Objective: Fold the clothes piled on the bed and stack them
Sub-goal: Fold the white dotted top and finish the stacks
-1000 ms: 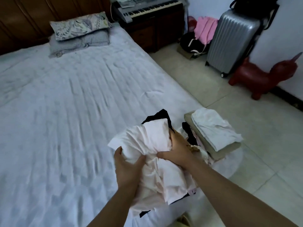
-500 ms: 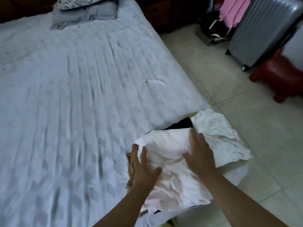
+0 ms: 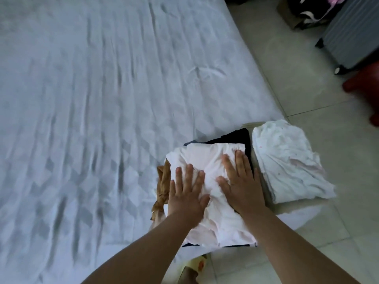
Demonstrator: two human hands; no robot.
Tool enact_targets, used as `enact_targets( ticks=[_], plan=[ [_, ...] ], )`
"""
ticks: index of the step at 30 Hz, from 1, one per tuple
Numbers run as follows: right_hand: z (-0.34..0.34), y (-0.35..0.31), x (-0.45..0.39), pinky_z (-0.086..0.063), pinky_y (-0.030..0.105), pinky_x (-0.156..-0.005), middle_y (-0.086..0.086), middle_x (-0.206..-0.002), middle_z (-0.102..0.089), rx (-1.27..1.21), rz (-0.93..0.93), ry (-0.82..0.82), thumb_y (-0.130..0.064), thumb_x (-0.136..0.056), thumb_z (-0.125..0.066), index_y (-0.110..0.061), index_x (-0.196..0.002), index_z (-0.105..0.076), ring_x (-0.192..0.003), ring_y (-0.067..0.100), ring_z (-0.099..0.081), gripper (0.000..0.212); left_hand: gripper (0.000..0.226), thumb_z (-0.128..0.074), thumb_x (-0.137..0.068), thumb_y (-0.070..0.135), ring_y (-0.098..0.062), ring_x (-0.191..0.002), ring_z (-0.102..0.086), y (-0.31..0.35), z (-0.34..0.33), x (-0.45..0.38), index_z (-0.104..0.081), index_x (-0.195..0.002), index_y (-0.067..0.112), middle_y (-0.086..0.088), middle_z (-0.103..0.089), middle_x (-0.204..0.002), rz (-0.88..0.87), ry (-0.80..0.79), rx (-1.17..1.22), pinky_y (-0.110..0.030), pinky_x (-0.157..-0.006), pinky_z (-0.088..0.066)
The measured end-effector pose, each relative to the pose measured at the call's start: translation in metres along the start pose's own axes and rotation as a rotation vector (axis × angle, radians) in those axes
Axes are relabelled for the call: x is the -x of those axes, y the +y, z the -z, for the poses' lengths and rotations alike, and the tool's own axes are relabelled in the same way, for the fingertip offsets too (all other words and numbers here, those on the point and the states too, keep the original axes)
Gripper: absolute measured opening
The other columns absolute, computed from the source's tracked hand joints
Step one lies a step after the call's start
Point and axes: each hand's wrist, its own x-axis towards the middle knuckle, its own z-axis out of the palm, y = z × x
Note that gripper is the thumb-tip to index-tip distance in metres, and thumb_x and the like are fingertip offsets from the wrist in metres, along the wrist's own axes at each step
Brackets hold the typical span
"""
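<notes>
A pale pink folded garment (image 3: 207, 158) lies on top of a pile at the bed's near right corner. My left hand (image 3: 187, 193) presses flat on its left half with fingers spread. My right hand (image 3: 240, 183) presses flat on its right half. Under the pink garment a dark garment (image 3: 235, 136) shows at the far edge, and a tan garment (image 3: 163, 185) sticks out on the left. To the right lies a second stack topped by a folded white garment (image 3: 287, 160).
The bed (image 3: 92, 119) with its pale blue sheet stretches away to the left and far side. On the tiled floor (image 3: 307, 99) to the right stand a grey suitcase (image 3: 352, 31) and a red object (image 3: 365, 83). A slipper (image 3: 194, 265) shows below the bed corner.
The pink garment, held bunched in both hands a second ago, now lies flat on the pile. Both hands have opened and press down on it. The view has tilted downward.
</notes>
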Motion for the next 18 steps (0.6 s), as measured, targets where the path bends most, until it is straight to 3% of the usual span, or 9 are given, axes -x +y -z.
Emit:
enact_targets(
  ticks=[2, 5, 7, 9, 11, 13, 15, 18],
  plan=[
    [0.011, -0.006, 0.003, -0.033, 0.059, -0.102, 0.015, -0.153, -0.028, 0.011, -0.02, -0.01, -0.055, -0.089, -0.029, -0.023, -0.147, -0.032, -0.137, 0.036, -0.035, 0.066, 0.071, 0.003, -0.083, 0.064, -0.026, -0.132, 0.042, -0.007, 0.021, 0.004, 0.021, -0.145, 0.033, 0.0, 0.038, -0.149, -0.031, -0.073, 0.052, -0.045, -0.117, 0.01],
    [0.039, -0.024, 0.003, -0.02, 0.054, -0.109, 0.017, -0.156, -0.018, 0.067, -0.138, -0.053, -0.044, -0.09, -0.045, -0.02, -0.146, -0.033, -0.14, 0.037, -0.023, 0.062, 0.062, -0.039, -0.093, 0.051, -0.022, -0.145, 0.016, -0.027, 0.043, 0.02, -0.026, -0.149, 0.027, 0.003, 0.005, -0.16, -0.067, 0.009, 0.3, -0.041, -0.119, 0.002],
    [0.056, -0.044, 0.007, -0.028, 0.053, -0.104, 0.025, -0.144, -0.038, 0.048, -0.118, 0.044, -0.027, -0.084, -0.062, -0.006, -0.125, -0.056, -0.13, 0.041, -0.037, 0.047, 0.051, -0.051, -0.091, 0.041, -0.02, -0.144, -0.02, -0.041, 0.054, 0.042, -0.047, -0.137, 0.022, 0.0, -0.018, -0.158, -0.029, 0.172, 0.516, -0.04, -0.113, -0.027],
    [0.069, -0.074, 0.014, -0.04, 0.046, -0.091, 0.023, -0.119, -0.057, 0.003, -0.031, 0.111, -0.021, -0.084, -0.061, 0.0, -0.106, -0.063, -0.109, 0.041, -0.054, 0.031, 0.037, -0.057, -0.091, 0.03, -0.017, -0.116, -0.054, -0.059, 0.064, 0.066, -0.056, -0.127, 0.02, 0.0, -0.045, -0.143, 0.088, 0.242, 0.561, -0.031, -0.098, -0.041],
    [0.077, -0.116, 0.028, -0.043, 0.039, -0.086, 0.013, -0.109, -0.061, -0.034, 0.051, 0.063, -0.025, -0.091, -0.051, -0.005, -0.109, -0.061, -0.102, 0.034, -0.057, 0.029, 0.034, -0.056, -0.093, 0.031, -0.017, -0.106, -0.059, -0.083, 0.068, 0.093, -0.058, -0.125, 0.021, 0.001, -0.057, -0.129, 0.23, 0.237, 0.605, -0.031, -0.096, -0.041],
    [0.077, -0.164, 0.047, -0.043, 0.035, -0.083, 0.008, -0.113, -0.062, -0.054, 0.115, 0.032, -0.03, -0.096, -0.043, -0.012, -0.115, -0.059, -0.102, 0.027, -0.058, 0.031, 0.036, -0.056, -0.093, 0.032, -0.014, -0.104, -0.059, -0.115, 0.067, 0.126, -0.056, -0.128, 0.022, 0.002, -0.057, -0.128, 0.32, 0.232, 0.716, -0.027, -0.095, -0.041],
    [0.072, -0.207, 0.066, -0.041, 0.033, -0.074, 0.008, -0.114, -0.061, -0.111, 0.171, 0.017, -0.031, -0.097, -0.042, -0.013, -0.108, -0.058, -0.098, 0.026, -0.059, 0.027, 0.035, -0.057, -0.093, 0.029, -0.011, -0.096, -0.058, -0.146, 0.066, 0.156, -0.057, -0.126, 0.019, 0.001, -0.058, -0.122, 0.372, 0.242, 0.805, -0.022, -0.087, -0.041],
    [0.056, -0.291, 0.106, -0.043, 0.033, -0.08, 0.005, -0.111, -0.062, -0.14, 0.255, -0.021, -0.033, -0.097, -0.043, -0.011, -0.103, -0.06, -0.105, 0.025, -0.057, 0.029, 0.031, -0.057, -0.092, 0.027, -0.011, -0.092, -0.059, -0.211, 0.065, 0.223, -0.06, -0.122, 0.018, 0.002, -0.063, -0.114, 0.437, 0.276, 0.872, -0.02, -0.082, -0.041]
  ],
)
